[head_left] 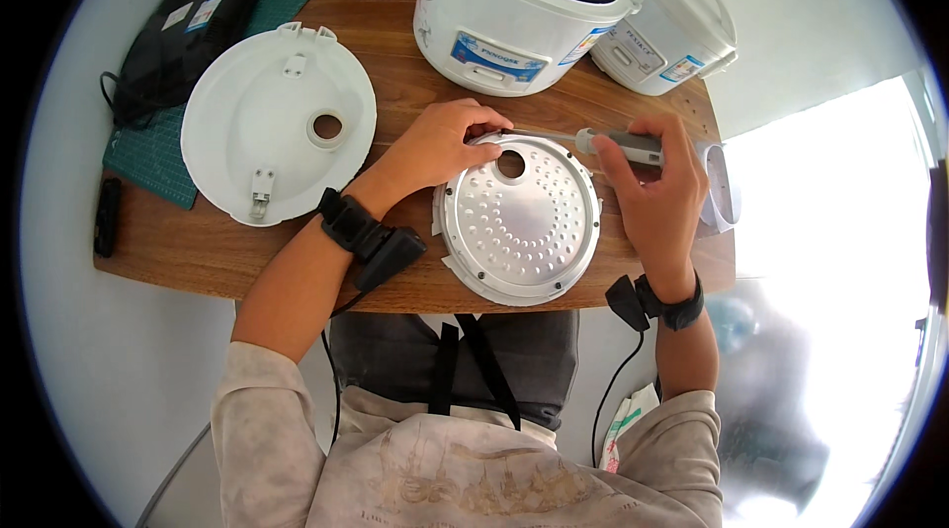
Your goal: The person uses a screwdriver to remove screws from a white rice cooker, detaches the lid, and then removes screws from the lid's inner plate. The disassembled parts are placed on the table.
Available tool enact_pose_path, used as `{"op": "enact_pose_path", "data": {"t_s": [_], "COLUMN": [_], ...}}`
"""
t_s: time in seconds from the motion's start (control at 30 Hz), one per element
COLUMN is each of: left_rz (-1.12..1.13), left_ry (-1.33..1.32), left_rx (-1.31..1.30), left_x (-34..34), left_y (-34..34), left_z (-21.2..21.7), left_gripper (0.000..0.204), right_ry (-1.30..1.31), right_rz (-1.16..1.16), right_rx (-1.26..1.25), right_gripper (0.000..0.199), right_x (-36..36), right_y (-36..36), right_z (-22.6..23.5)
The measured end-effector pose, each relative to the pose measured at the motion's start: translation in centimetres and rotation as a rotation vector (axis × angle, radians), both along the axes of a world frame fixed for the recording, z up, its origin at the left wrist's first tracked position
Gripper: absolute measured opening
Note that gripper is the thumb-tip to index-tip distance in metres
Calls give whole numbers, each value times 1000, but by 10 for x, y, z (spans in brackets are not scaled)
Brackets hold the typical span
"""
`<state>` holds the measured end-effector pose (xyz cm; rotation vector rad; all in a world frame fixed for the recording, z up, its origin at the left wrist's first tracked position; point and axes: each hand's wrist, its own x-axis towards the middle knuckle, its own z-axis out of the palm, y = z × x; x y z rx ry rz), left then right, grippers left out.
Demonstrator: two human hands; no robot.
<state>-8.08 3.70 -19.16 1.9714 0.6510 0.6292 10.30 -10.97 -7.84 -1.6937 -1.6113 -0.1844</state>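
Apparently a workshop: screwdriver (597, 141), cutting mat (148, 164)

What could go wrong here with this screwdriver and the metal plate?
The grey-handled metal screwdriver has its tip close to the fingers of the left hand, so a slip might jab them. The round, dimpled silver metal plate lies near the front edge of the brown wooden table; a push could slide it off.

The left hand (440, 139) points rightward, thumb (482, 154) and forefinger (489, 117) slightly apart. The right hand (660, 194) curls in a grip.
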Motion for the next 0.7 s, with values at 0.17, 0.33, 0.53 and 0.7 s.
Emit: {"op": "enact_pose_path", "data": {"t_s": [0.17, 0.33, 0.53, 0.7], "left_rz": [-5, -6, 7, 32], "left_ry": [3, -32, -71, -84], "left_rx": [9, -13, -110, -75], "left_x": [0, 0, 0, 1], "left_y": [0, 0, 1, -1], "left_z": [1, -2, -5, -5], "left_gripper": [33, 33, 44, 45], "right_ry": [-112, -403, -761, -698], "right_rz": [1, 52, 93, 108], "right_rx": [-1, 21, 48, -43], "right_gripper": [30, 27, 19, 26], "right_x": [-5, -15, -38, -60], "right_y": [-3, -4, 2, 4], "right_z": [-1, 2, 16, 19]}}
